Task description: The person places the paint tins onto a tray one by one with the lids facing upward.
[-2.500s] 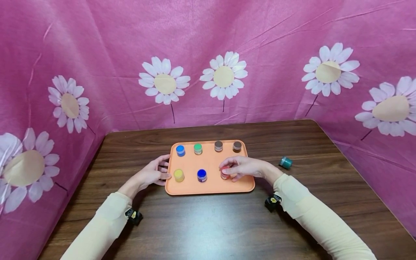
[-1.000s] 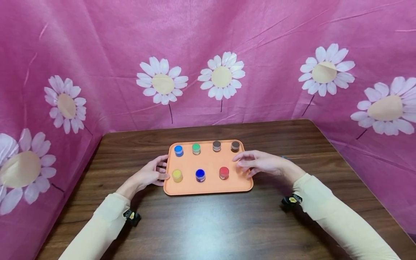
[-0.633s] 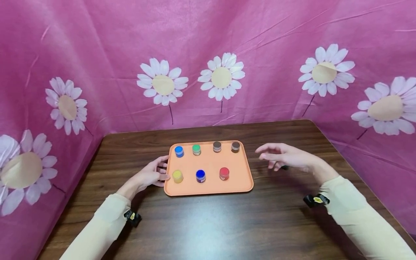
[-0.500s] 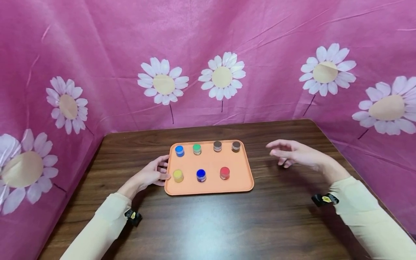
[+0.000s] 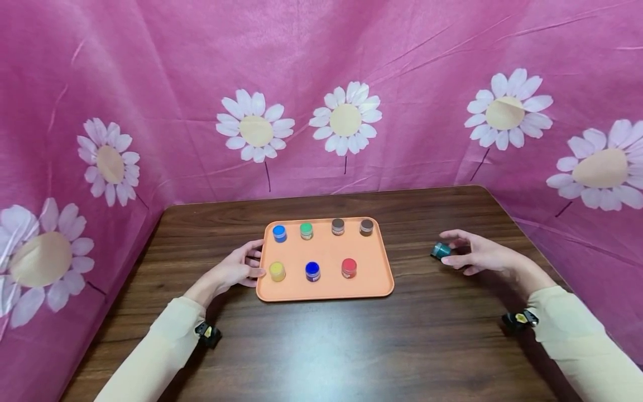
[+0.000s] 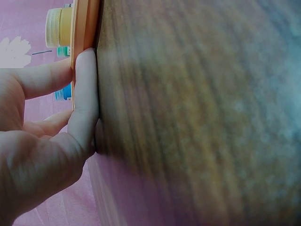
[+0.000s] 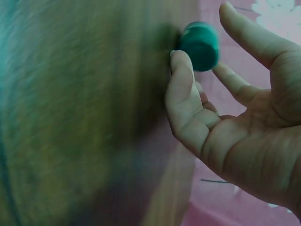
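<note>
A teal jar (image 5: 440,250) lies on its side on the wooden table (image 5: 326,346), right of the orange tray (image 5: 326,296). My right hand (image 5: 446,248) reaches around it, thumb at its near side and fingers stretched over it; the right wrist view shows the teal jar (image 7: 200,44) between thumb and fingers of that hand (image 7: 203,32), with a gap to the index finger. My left hand (image 5: 253,262) rests against the tray's left rim. In the left wrist view its thumb (image 6: 87,89) lies on the table against the tray (image 6: 84,23).
On the tray stand a blue jar (image 5: 279,233), a green jar (image 5: 306,230), two brown jars (image 5: 337,226), a yellow jar (image 5: 276,271), a dark blue jar (image 5: 312,271) and a red jar (image 5: 349,267). Pink flowered cloth (image 5: 150,84) walls the table's back and sides.
My right hand let go of the red jar on the tray, swung right across the table and came down around the teal jar. The left hand stayed at the tray's rim.
</note>
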{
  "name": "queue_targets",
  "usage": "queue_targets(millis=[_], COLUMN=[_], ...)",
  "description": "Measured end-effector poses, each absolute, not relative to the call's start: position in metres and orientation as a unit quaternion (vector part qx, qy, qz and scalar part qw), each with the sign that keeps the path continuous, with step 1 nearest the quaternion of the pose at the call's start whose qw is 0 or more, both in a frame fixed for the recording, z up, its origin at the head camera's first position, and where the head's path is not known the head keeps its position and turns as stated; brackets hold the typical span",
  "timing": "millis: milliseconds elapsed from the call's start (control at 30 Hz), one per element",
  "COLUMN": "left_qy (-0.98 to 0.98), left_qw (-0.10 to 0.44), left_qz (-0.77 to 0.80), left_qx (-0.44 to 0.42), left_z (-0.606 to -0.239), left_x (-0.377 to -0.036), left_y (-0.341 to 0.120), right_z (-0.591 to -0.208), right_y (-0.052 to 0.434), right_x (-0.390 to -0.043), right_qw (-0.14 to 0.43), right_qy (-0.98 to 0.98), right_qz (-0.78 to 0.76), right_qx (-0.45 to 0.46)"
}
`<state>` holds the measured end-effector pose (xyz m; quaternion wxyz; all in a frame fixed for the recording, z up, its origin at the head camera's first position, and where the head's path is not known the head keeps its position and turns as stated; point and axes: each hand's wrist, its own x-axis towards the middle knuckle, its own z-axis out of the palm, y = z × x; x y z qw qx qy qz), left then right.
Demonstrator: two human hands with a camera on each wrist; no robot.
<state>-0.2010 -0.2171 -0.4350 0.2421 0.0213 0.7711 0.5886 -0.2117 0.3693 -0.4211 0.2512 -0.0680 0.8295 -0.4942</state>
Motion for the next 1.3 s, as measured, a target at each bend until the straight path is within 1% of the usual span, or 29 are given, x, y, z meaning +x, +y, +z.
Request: queue_targets(millis=[233,500,767,933,1300], left_qy=[0.772,0.772,0.774,0.775,0.767], left_qw=[0.242,0.241,0.237,0.236,0.241], left_qz=[0.588,0.588,0.587,0.586,0.595], left_qx=[0.023,0.024,0.019,0.02,0.02], left_z=[-0.435,-0.437,-0.436,-0.436,-0.436], left_x=[-0.201,-0.201,-0.203,-0.204,-0.202], left_y=[-0.217,-0.216,-0.217,-0.217,-0.216], right_z=[-0.431,-0.434,-0.432,-0.432,-0.434], right_y=[0.368,0.359,0.353,0.354,0.356], right_x=[-0.217,-0.223,-0.222,-0.222,-0.223], right_qw=[0.25,0.221,0.23,0.224,0.238], right_qy=[0.845,0.877,0.864,0.87,0.866], right_qz=[-0.465,-0.413,-0.436,-0.426,-0.427], right_qx=[-0.084,-0.111,-0.105,-0.105,-0.105])
